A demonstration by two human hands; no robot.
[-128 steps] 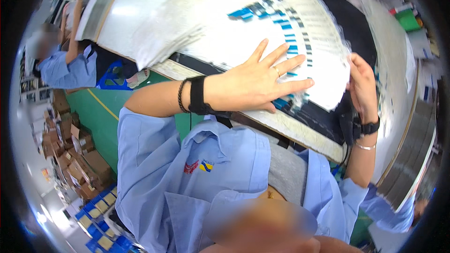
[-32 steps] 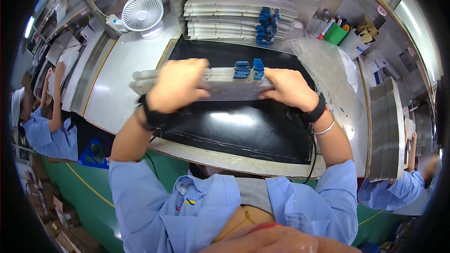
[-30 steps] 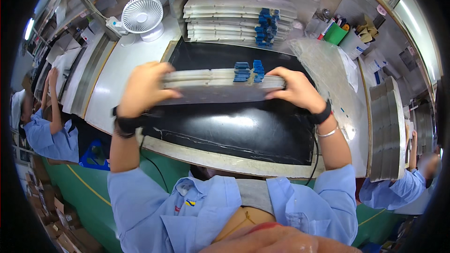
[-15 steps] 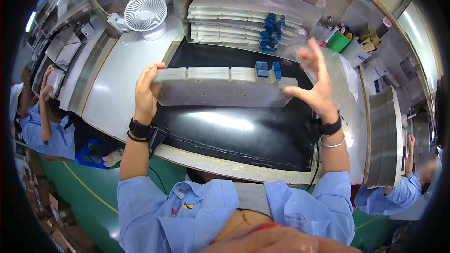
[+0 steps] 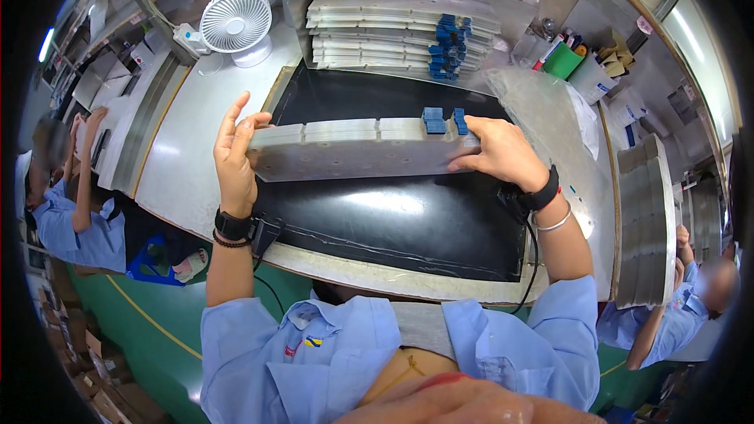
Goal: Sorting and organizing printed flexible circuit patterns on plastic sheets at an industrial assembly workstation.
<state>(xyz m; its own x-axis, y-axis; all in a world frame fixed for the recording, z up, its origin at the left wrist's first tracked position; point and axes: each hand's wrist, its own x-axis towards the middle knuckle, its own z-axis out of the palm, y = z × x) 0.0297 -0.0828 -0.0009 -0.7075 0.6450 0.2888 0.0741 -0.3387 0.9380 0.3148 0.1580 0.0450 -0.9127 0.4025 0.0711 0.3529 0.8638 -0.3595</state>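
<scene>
Stack of grey sheets [image 5: 357, 153] with blue tabs [image 5: 442, 120], clasped endwise by left hand [image 5: 236, 153] and right hand [image 5: 499, 153], above black mat [image 5: 393, 220].

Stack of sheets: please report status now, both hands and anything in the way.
Left hand and right hand grip stack of sheets at its ends. Stack held above black mat. Nothing in the way.

Fan [image 5: 236, 22] left of sheet stacks [image 5: 393, 27], behind mat [image 5: 393, 212].
</scene>
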